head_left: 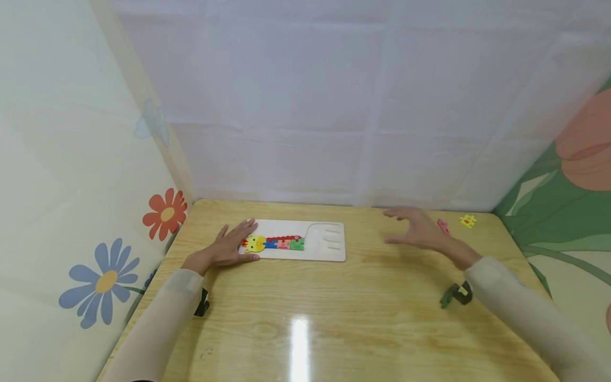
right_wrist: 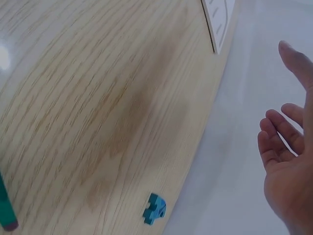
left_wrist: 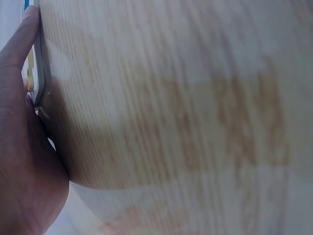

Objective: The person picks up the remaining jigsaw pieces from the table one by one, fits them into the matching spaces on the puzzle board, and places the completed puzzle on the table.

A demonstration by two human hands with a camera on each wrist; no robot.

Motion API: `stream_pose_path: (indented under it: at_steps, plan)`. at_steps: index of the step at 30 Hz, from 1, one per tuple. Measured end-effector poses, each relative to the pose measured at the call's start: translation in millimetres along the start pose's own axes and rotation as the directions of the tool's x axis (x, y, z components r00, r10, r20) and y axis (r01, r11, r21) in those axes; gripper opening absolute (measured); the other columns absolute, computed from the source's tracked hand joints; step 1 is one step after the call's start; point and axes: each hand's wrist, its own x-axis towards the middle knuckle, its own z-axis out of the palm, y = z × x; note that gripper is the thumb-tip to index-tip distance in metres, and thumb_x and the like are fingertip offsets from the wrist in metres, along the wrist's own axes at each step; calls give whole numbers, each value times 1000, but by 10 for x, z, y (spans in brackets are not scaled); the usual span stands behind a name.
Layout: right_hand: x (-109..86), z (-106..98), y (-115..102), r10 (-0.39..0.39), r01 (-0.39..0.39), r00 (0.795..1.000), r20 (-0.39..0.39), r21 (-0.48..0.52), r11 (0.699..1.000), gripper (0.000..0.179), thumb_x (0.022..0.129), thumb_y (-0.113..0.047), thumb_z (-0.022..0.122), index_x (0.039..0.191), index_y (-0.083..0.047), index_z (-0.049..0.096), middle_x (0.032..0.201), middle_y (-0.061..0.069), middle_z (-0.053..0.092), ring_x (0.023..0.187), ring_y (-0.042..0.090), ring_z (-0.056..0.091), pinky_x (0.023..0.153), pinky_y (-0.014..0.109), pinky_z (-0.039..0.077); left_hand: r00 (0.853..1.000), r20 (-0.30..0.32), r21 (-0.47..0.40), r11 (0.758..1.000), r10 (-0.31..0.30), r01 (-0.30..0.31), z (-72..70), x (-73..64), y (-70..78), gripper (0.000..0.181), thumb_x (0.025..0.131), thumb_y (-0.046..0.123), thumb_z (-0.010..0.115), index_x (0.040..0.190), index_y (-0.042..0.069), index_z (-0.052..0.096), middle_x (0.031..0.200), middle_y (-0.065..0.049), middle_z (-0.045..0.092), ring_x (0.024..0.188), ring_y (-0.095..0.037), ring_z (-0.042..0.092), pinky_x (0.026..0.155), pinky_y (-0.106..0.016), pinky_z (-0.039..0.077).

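A pale wooden puzzle board (head_left: 329, 249) lies flat toward the left of the table in the head view. Set into it is a giraffe puzzle, with a yellow head (head_left: 256, 243) and a neck of blue, pink, green and red pieces (head_left: 283, 244); the grooved right end is bare. My left hand (head_left: 228, 248) rests spread over the board's left end, thumb along its near edge. In the left wrist view the thumb (left_wrist: 22, 44) lies straight along the edge. My right hand (head_left: 414, 227) hovers right of the board, fingers apart and holding nothing.
Beyond my right hand lie a pink puzzle piece (head_left: 444, 227) and a yellow one (head_left: 468, 220). The right wrist view shows a blue-teal piece (right_wrist: 155, 209) near the table's edge and a long green piece (right_wrist: 6, 205) at the left border. A white curtain (head_left: 296, 106) hangs behind the table.
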Motion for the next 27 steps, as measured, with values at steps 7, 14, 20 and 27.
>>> stream_pose_path:
  at_steps: [7, 14, 20, 27]
  plan:
    - [-136, -171, 59, 46, -46, 999, 27, 6, 999, 74, 81, -29, 94, 141, 1, 64, 139, 22, 67, 118, 44, 67, 95, 61, 57, 1000, -4, -5, 1000, -1, 1, -8, -20, 13, 105, 94, 66, 66, 170, 8, 20, 178, -16, 12, 164, -40, 6, 123, -73, -7]
    - [-235, -331, 185, 96, -97, 994, 56, 2, 995, 73, 84, -26, 92, 145, -1, 61, 144, 23, 63, 129, 44, 60, 103, 63, 52, 1000, -3, -4, 1000, 0, 0, -14, -14, 10, 105, 94, 65, 66, 170, 9, 20, 178, -15, 11, 164, -40, 6, 124, -72, -8]
    - [-319, -450, 299, 105, -104, 994, 18, -32, 994, 70, 82, -22, 93, 141, 1, 64, 142, 24, 64, 125, 45, 62, 97, 64, 55, 1000, -2, -7, 1000, 6, -6, -6, -11, 16, 106, 94, 67, 66, 170, 8, 20, 178, -16, 11, 164, -41, 6, 123, -73, -7]
    - [-418, -638, 385, 167, -167, 986, 18, -15, 986, 72, 83, -25, 92, 143, 2, 61, 144, 29, 61, 120, 52, 63, 97, 70, 52, 1000, 12, -5, 1000, -10, 10, -8, -9, 5, 106, 94, 68, 65, 170, 10, 19, 178, -14, 10, 164, -38, 5, 124, -71, -8]
